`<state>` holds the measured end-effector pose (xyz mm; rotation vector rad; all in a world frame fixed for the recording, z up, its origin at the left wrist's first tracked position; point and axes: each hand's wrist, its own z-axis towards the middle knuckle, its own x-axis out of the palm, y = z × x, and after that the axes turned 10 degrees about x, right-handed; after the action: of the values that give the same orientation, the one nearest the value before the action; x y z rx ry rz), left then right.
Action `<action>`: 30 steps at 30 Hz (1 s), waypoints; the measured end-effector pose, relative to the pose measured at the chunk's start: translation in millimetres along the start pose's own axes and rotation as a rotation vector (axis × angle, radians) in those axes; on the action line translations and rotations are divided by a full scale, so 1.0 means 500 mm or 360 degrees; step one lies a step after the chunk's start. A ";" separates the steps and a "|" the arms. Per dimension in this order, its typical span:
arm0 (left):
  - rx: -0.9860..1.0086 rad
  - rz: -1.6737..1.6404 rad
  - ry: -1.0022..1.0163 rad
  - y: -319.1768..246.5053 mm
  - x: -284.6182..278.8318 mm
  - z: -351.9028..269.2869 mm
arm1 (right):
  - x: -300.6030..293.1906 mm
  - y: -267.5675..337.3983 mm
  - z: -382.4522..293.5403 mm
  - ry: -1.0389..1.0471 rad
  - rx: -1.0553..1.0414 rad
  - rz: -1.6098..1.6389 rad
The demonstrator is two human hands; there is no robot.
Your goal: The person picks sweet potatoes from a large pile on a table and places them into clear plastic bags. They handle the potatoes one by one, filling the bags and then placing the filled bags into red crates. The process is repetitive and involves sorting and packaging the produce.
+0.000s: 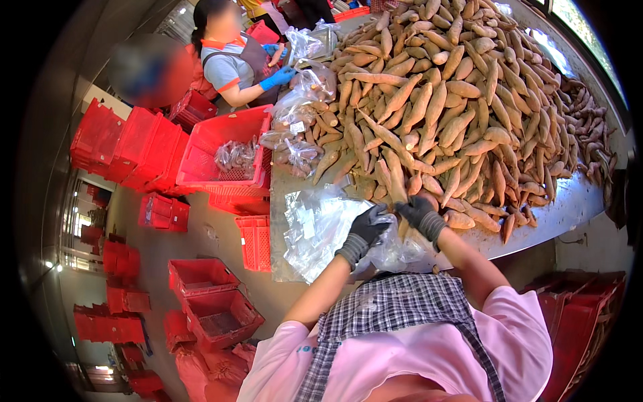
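Note:
My left hand (370, 226), in a dark knit glove, has its fingers closed on the rim of a clear plastic bag (397, 249) at the table's near edge. My right hand (421, 213), gloved alike, is shut on a sweet potato (403, 228) at the bag's mouth; how far it reaches inside is unclear. Just beyond both hands rises a large heap of sweet potatoes (432, 110). To the left of my left hand lies a stack of flat clear bags (314, 231). Farther up the table's left side stand filled, tied bags (300, 156).
A co-worker in blue gloves (279, 78) holds a sweet potato at the table's far left. A red crate (201, 173) with small bagged goods stands beside the metal table (279, 211). More red crates (221, 321) stand on the floor at left, others (572, 321) at lower right.

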<state>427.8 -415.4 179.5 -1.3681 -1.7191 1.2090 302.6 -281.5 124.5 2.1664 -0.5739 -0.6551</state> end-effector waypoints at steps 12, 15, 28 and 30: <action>0.0219 -0.0295 0.0145 0.027 0.052 -0.034 | -0.054 0.006 -0.070 0.0098 -0.0253 0.0913; 0.0185 -0.0581 0.0333 0.079 0.057 -0.034 | -0.088 0.037 -0.091 0.0510 0.0103 0.1285; 0.0258 0.0326 0.0020 0.059 0.079 -0.036 | -0.045 0.013 -0.029 0.0508 0.0221 0.1229; 0.0386 -0.0088 0.0117 0.072 0.049 -0.038 | -0.055 -0.025 -0.020 0.0545 0.0040 0.1244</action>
<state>452.1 -385.3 152.3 -1.1970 -1.4955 1.2739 290.1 -252.5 127.2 1.8007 -1.1389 0.1422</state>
